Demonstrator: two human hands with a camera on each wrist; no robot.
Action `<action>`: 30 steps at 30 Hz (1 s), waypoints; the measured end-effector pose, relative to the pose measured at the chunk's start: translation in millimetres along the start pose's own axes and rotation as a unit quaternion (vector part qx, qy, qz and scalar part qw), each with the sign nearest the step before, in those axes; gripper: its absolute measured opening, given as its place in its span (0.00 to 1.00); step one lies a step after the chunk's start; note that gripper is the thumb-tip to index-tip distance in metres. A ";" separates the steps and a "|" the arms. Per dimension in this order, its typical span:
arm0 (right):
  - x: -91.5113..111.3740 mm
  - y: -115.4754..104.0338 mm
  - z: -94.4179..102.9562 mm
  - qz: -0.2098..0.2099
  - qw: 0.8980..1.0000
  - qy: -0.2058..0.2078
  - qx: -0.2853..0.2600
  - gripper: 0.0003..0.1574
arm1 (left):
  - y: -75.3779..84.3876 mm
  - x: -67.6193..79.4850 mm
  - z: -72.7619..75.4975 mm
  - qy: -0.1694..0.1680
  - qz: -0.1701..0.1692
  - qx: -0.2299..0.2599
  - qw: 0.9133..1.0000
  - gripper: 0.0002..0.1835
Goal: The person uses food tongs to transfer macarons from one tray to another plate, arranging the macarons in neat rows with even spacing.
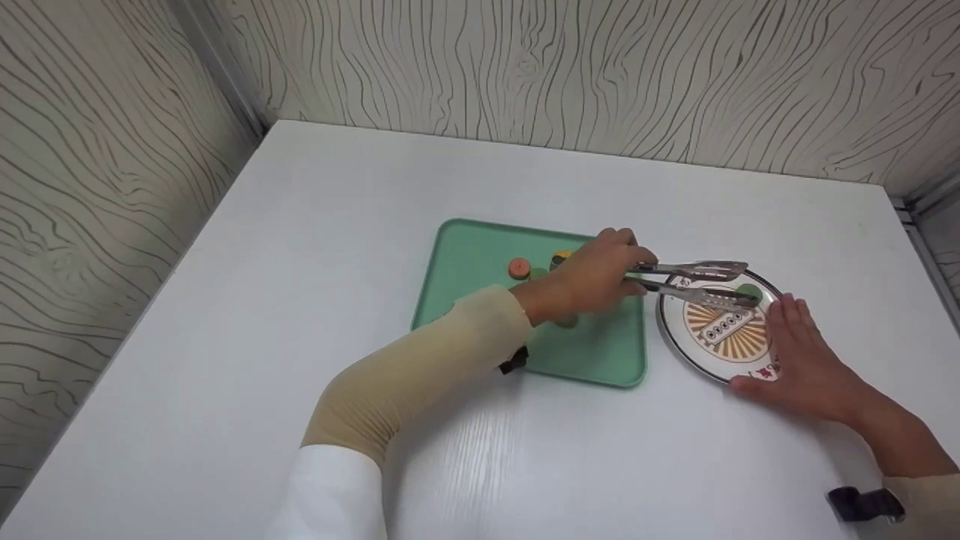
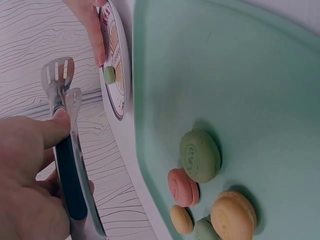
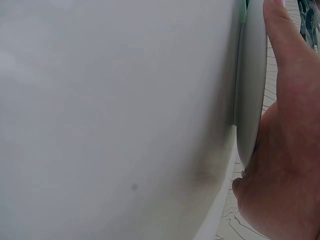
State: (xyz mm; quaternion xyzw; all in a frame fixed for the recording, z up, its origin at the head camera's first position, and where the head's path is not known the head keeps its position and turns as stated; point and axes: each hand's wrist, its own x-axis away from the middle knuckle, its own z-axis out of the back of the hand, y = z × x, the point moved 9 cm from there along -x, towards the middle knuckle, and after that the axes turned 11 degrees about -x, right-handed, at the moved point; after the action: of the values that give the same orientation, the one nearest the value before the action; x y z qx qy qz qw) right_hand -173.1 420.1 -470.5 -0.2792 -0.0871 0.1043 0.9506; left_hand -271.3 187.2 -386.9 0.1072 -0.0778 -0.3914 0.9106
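Observation:
My left hand (image 1: 596, 276) grips metal tongs (image 2: 73, 175) with dark handle grips, their two arms spread apart. In the head view the tongs' tips reach over the round white plate (image 1: 686, 330), beside a green macaron (image 1: 750, 291) near its far rim. Nothing shows between the tips in the left wrist view. My right hand (image 1: 814, 375) holds the plate's right edge, thumb along the near rim and fingers along the far right side. The plate bears an orange sunburst print and red lettering.
A green rectangular tray (image 1: 585, 364) lies left of the plate, under my left forearm. On it sit several macarons, among them a green one (image 2: 200, 156), a pink one (image 2: 183, 187) and an orange one (image 2: 233, 216). Wood-patterned panels (image 1: 525, 67) stand behind the white table (image 1: 337, 195).

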 end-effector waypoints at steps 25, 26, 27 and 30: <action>-0.7 0.0 -0.3 -0.007 1.000 -0.001 0.003 0.81 | -38.4 20.8 20.0 0.038 0.006 0.046 0.998 0.23; -0.8 0.1 -0.4 -0.007 1.000 -0.001 0.004 0.81 | -39.5 21.6 20.4 0.038 0.007 0.047 0.998 0.23; -0.9 0.3 -0.5 -0.007 1.000 0.000 0.003 0.81 | -40.8 22.4 20.6 0.036 0.008 0.050 0.998 0.23; -1.1 0.5 -0.9 -0.006 1.000 -0.001 0.005 0.81 | -44.6 25.2 21.6 0.034 0.011 0.057 0.998 0.23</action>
State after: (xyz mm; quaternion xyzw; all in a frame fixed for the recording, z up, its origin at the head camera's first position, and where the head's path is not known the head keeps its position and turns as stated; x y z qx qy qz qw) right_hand -174.0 419.8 -471.7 -0.2741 -0.0891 0.0989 0.9524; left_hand -290.0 136.0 -376.0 0.1711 -0.0703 -0.3723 0.9095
